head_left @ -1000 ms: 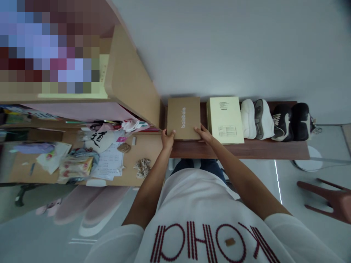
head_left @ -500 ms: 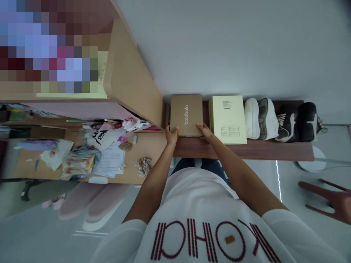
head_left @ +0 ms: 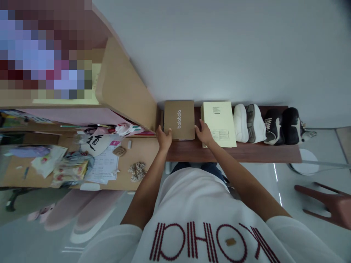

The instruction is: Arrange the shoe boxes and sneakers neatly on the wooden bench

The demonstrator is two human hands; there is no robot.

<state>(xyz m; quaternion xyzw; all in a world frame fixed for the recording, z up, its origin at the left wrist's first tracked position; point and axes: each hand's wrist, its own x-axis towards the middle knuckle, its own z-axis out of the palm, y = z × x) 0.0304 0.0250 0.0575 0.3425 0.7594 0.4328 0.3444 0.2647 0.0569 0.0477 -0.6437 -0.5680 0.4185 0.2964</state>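
A brown shoe box (head_left: 178, 113) lettered "balabala" lies on a dark wooden shelf top (head_left: 189, 155), against the wall. My left hand (head_left: 164, 140) is at the box's front left corner, thumb and fingers spread and touching or very near it. Just off the box's right side is my right hand (head_left: 204, 133), its fingers apart and nothing in them. It sits over the gap between the brown box and a pale cream box (head_left: 219, 118). Both boxes lie flat, with a narrow strip of shelf between them.
White and grey shoes (head_left: 248, 123) and black shoes (head_left: 282, 126) stand right of the boxes. On the left are a wooden cabinet panel (head_left: 128, 87) and a cluttered desk (head_left: 152, 149) holding a white cap (head_left: 97, 143). A reddish-brown stool (head_left: 331, 204) is at the right.
My right hand has come away from the brown box's front right corner and its fingers have spread. My left hand's hold has loosened. The whole view has shifted slightly.
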